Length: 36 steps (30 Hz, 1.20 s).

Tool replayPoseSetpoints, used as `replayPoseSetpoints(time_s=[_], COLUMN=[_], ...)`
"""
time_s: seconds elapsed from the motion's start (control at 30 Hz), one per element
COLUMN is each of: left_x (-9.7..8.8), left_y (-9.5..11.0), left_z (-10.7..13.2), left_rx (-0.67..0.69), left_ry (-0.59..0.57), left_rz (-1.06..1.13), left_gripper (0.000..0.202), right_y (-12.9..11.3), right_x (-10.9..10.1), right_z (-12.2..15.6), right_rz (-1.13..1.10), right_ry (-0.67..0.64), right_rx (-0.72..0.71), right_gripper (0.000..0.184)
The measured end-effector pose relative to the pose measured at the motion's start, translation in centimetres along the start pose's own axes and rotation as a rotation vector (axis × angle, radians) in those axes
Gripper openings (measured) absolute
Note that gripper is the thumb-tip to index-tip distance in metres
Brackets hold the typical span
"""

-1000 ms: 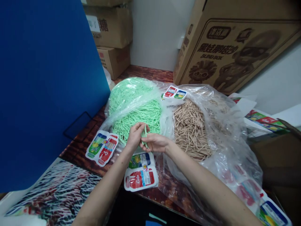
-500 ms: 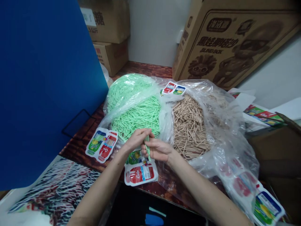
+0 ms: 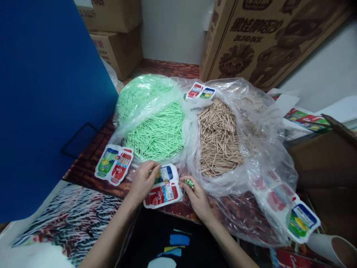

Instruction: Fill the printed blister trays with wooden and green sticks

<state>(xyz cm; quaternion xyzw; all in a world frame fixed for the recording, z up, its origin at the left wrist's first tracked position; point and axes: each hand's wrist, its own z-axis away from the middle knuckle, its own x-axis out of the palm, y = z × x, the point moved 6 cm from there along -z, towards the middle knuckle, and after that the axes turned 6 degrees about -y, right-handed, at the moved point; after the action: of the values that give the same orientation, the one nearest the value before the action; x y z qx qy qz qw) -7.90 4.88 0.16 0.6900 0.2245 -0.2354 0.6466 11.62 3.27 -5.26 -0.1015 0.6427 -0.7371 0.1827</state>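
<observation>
A small bundle of thin green sticks [image 3: 189, 183] is gripped in my right hand [image 3: 197, 201], its ends pointing up between thumb and fingers. Directly left of that hand lies a white-edged candy pack [image 3: 164, 195] with a red Cola can and a green lemon can printed on it. My left hand [image 3: 143, 182] is closed at the pack's upper left edge, fingers curled and partly covering the green can. Behind my hands is a clear plastic bag heaped with green sticks [image 3: 156, 130]. Beside it, brown sticks [image 3: 219, 141] fill another open bag.
Another twin-can pack [image 3: 114, 163] lies at left, one [image 3: 200, 91] between the bags, and one [image 3: 302, 223] at lower right. A blue panel [image 3: 52, 104] stands at left. Cardboard boxes [image 3: 267, 41] stand behind. A white tube [image 3: 329, 247] lies at lower right.
My hands have moved apart. The left hand has left the green sticks and gone to the pack; the right keeps the bundle, now turned end-up. The view has shifted slightly.
</observation>
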Motion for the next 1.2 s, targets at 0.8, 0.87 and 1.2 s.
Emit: replayPoseSetpoints(time_s=[0.8,0.87,1.2], left_x=[2.0,1.8,0.6], left_y=[-2.9,-3.0,-2.4], left_z=[-0.2,-0.5,-0.2], left_rx=[-0.003,-0.022,0.028], left_ry=[0.005,-0.017,-0.019], left_rz=[-0.274,-0.292,-0.262], left_gripper=[0.007,0.010,0.009], right_y=[-9.5,-10.0,-9.2], right_x=[1.7,2.3,1.1], right_z=[-11.4,-13.7,-14.5], right_rz=[0.523,0.696,0.236], right_ry=[-0.102,-0.083,-0.051], right_rx=[-0.243,-0.283,-0.333], right_gripper=[0.019,0.015,0.014])
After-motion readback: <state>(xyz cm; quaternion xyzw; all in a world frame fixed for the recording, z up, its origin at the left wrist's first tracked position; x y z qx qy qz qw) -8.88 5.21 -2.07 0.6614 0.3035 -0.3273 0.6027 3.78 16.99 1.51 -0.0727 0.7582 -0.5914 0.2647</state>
